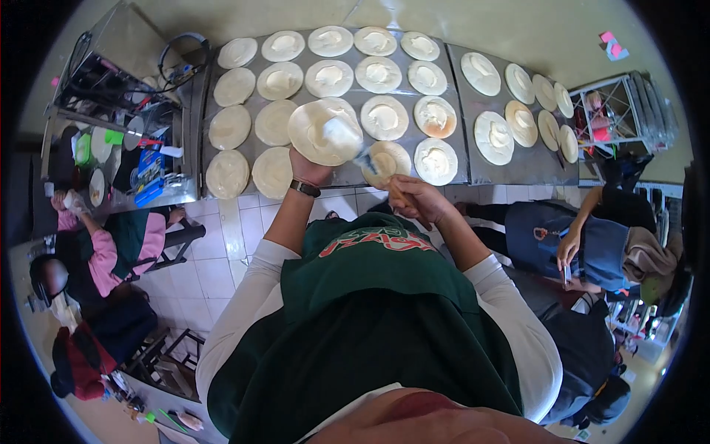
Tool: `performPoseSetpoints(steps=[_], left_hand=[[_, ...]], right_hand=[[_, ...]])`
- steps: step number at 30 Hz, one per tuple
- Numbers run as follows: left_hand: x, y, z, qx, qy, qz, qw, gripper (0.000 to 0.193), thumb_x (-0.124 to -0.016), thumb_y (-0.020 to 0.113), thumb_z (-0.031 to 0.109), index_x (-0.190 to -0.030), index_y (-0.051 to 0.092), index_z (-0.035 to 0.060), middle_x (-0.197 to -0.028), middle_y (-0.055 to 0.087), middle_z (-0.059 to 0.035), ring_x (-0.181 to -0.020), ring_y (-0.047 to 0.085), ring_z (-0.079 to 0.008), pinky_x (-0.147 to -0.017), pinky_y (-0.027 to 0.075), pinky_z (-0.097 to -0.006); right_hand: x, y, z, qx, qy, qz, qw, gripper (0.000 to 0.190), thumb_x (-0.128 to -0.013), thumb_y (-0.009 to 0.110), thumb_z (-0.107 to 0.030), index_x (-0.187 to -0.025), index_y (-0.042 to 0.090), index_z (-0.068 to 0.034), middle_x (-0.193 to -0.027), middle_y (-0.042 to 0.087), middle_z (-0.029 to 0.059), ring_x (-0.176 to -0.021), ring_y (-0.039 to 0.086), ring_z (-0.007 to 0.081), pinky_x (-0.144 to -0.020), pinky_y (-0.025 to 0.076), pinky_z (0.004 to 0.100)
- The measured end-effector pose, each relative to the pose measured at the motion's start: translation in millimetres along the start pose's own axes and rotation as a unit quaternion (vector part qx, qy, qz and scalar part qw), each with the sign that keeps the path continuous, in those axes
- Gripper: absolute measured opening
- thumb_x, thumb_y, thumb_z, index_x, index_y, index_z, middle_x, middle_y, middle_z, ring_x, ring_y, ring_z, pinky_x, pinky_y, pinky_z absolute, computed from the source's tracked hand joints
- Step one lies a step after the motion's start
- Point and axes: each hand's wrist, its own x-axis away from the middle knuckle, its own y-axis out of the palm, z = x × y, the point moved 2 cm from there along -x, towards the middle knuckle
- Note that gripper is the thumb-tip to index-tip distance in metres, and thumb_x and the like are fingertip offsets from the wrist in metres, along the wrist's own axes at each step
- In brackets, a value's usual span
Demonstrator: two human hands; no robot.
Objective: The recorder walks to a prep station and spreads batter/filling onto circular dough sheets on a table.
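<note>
My left hand (pixel 310 167) holds a round flat dough base (pixel 305 125) raised above the metal table (pixel 355 176), its fingers underneath. In my right hand (pixel 420 198) is the wooden handle (pixel 410 206) of a spreading tool, probably a spatula. Its whitish head (pixel 341 133) is motion-blurred over the raised base; whether it touches cannot be told. Below the tool lies another base (pixel 387 162), close to my right hand. Rows of similar bases cover the table, many with a pale creamy patch in the middle, such as one base (pixel 436 161) at the front right.
More bases (pixel 495 137) lie on the right-hand table section. A metal rack (pixel 119 161) with tools and plates stands left. One person (pixel 116 244) sits at the left; another person (pixel 560 238) in a blue apron stands right. A wire shelf (pixel 607 114) is beyond.
</note>
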Motion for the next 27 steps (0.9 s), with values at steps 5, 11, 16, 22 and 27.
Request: performPoseSetpoints(steps=[5,11,16,22,27], left_hand=[[-17.8,-18.0,-4.3,-0.027,0.022,-0.008,0.999,0.055,-0.091,0.037,0.044,-0.134,0.038,0.0100,-0.136,0.042,-0.0117,-0.125,0.040,-0.0319,-0.105,0.028,-0.0531],[-8.4,-15.6,11.8,-0.060,0.068,0.056,0.994,0.055,-0.091,0.038,0.043,-0.136,0.036,0.0116,-0.138,0.040,-0.0107,-0.127,0.037,-0.0318,-0.106,0.026,-0.0531],[15.7,-11.6,28.2,-0.089,0.126,0.107,0.982,0.056,-0.090,0.039,0.045,-0.135,0.036,0.0120,-0.137,0.041,-0.0108,-0.126,0.038,-0.0320,-0.106,0.027,-0.0528],[40.7,-28.3,37.0,-0.077,0.162,0.126,0.976,0.058,-0.089,0.040,0.047,-0.135,0.036,0.0122,-0.138,0.040,-0.0104,-0.127,0.038,-0.0315,-0.105,0.027,-0.0529],[40.8,-25.0,32.9,-0.014,0.121,0.088,0.989,0.058,-0.089,0.040,0.047,-0.135,0.037,0.0116,-0.137,0.042,-0.0100,-0.125,0.040,-0.0312,-0.104,0.030,-0.0521]], right_hand=[[24.4,-90.7,-14.2,-0.033,-0.130,0.165,0.977,0.025,-0.095,0.040,-0.022,-0.112,0.049,-0.006,-0.065,0.049,0.0031,-0.040,0.039,0.0066,-0.033,0.030,0.0177],[-11.4,-183.5,-30.1,0.187,-0.146,0.350,0.906,0.025,-0.092,0.048,-0.025,-0.107,0.056,-0.005,-0.064,0.053,0.0033,-0.043,0.043,0.0073,-0.038,0.033,0.0201],[-64.0,-193.8,-20.2,0.467,-0.277,0.351,0.763,0.028,-0.092,0.050,-0.026,-0.109,0.059,-0.006,-0.065,0.056,0.0040,-0.057,0.054,0.0106,-0.053,0.044,0.0250],[-81.5,-177.9,-4.1,0.662,-0.216,0.350,0.626,0.028,-0.089,0.049,-0.026,-0.114,0.057,-0.015,-0.092,0.058,0.0130,-0.077,0.060,0.0325,-0.068,0.049,0.0416],[-68.4,-184.9,17.1,0.617,-0.348,0.322,0.628,0.025,-0.089,0.051,-0.022,-0.108,0.061,-0.008,-0.077,0.060,0.0103,-0.068,0.060,0.0268,-0.057,0.048,0.0385]])
